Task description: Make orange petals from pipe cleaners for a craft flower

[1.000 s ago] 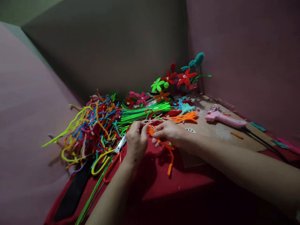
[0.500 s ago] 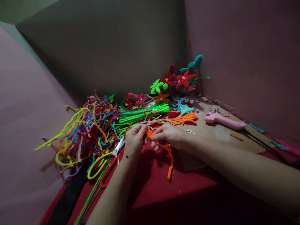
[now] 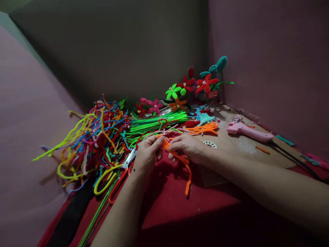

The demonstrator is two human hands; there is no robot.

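Observation:
An orange pipe cleaner point(image 3: 189, 178) is pinched between my two hands over the red cloth, its fuzzy end hanging down below my right hand. My left hand point(image 3: 148, 152) is closed on its upper left part, thumb against the fingers. Just to the right, my right hand point(image 3: 183, 147) grips the same orange piece with its fingertips. Scissors point(image 3: 126, 162) with yellow and red handles lie close to my left wrist. Behind my hands are a bundle of green pipe cleaners point(image 3: 156, 122) and some loose orange ones point(image 3: 205, 128).
A tangled multicoloured pile point(image 3: 95, 137) rises at the left. Fuzzy flowers point(image 3: 177, 104) stand at the back. On the brown board point(image 3: 241, 151) at the right lies a pink glue gun point(image 3: 252, 133) with a black cord. Green stems point(image 3: 99, 211) lie at the front left.
The view has shifted slightly. Both hands still hold the orange piece; my right fingers are more curled, and the strands between my hands look a little more spread.

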